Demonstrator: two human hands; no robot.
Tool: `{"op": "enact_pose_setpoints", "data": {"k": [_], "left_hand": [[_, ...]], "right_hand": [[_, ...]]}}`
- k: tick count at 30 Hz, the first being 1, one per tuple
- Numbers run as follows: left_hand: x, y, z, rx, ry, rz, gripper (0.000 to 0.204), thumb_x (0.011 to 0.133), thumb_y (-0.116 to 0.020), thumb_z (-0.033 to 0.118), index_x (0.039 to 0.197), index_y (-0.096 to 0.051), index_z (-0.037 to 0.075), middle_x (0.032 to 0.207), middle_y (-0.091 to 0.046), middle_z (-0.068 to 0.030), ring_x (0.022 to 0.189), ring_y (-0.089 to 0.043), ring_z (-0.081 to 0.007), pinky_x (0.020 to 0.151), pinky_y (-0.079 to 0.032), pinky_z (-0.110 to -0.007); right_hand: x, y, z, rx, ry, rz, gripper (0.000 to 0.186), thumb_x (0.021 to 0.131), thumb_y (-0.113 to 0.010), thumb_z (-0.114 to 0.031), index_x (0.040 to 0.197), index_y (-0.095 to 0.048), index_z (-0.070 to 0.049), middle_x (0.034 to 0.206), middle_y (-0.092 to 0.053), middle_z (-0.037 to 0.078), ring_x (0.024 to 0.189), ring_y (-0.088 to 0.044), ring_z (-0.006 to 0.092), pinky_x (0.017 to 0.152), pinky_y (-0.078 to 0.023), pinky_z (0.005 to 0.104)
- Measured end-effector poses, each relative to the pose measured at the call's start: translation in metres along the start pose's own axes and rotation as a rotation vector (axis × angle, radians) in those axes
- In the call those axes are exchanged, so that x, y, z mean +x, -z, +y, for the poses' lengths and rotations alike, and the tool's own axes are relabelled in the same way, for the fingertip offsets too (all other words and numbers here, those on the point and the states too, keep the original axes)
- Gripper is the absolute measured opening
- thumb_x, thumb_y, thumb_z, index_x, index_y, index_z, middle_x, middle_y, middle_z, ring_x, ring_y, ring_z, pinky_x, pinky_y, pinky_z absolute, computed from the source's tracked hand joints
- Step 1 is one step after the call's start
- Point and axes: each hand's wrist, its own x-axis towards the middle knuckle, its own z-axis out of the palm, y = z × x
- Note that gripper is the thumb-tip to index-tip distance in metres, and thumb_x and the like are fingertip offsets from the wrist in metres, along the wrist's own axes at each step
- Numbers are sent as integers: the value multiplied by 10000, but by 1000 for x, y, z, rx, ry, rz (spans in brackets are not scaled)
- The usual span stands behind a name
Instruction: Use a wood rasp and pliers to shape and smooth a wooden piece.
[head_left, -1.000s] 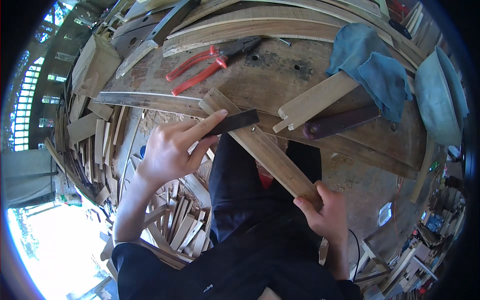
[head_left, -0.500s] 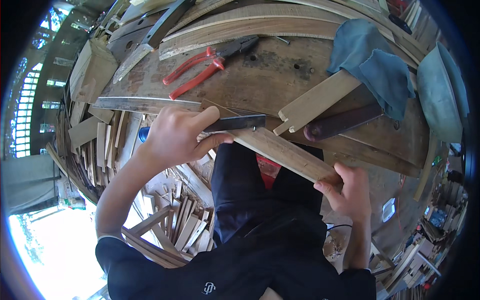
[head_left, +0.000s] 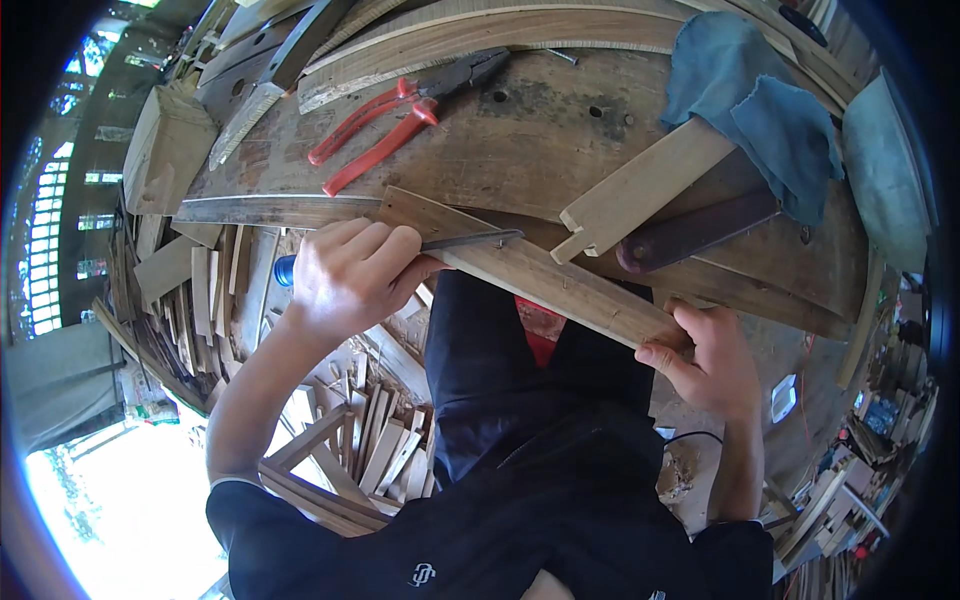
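Note:
My left hand [head_left: 358, 270] is closed round a chisel [head_left: 470, 240], its flat dark blade pointing right and its blue handle end [head_left: 285, 270] showing behind the fist. The blade is turned nearly edge-on and its tip lies at a small nail [head_left: 501, 243] in a wooden strip [head_left: 540, 265]. More small nails seem to stick out farther along the strip. My right hand [head_left: 712, 352] grips the strip's near right end, thumb on top. The strip slants across my lap, its far left end over the bench edge.
On the workbench [head_left: 470, 160] lie red-handled pliers [head_left: 385, 140], a loose nail [head_left: 563, 57], a notched wooden piece [head_left: 650, 190], a dark round-ended piece [head_left: 690, 232] and a blue-grey cloth [head_left: 780, 140]. Curved boards [head_left: 480, 45] line the back. Wood offcuts [head_left: 385, 450] are piled below left.
The chisel has rolled from showing its broad face to nearly edge-on. The strip's left end has come farther into sight, with its top face tilted more toward view. Both grips stay.

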Motion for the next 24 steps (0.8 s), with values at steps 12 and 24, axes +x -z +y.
{"op": "enact_pose_setpoints", "data": {"k": [12, 24], "left_hand": [[-3, -6, -4, 19, -65, 62, 324, 643, -812, 172, 668, -497, 103, 589, -496, -13, 515, -531, -186, 466, -418, -317], [-12, -14, -2, 124, -104, 134, 351, 694, -823, 211, 670, -494, 89, 558, -451, -18, 471, -487, -174, 428, -379, -304]], "right_hand": [[1, -2, 1, -83, 69, 41, 462, 793, -734, -424, 867, -628, 19, 568, -542, 172, 556, -579, 379, 560, -435, 439], [3, 2, 5, -36, 11, -39, 459, 754, -781, -374, 744, -549, 21, 613, -552, 186, 545, -556, 341, 548, -412, 388]]}}
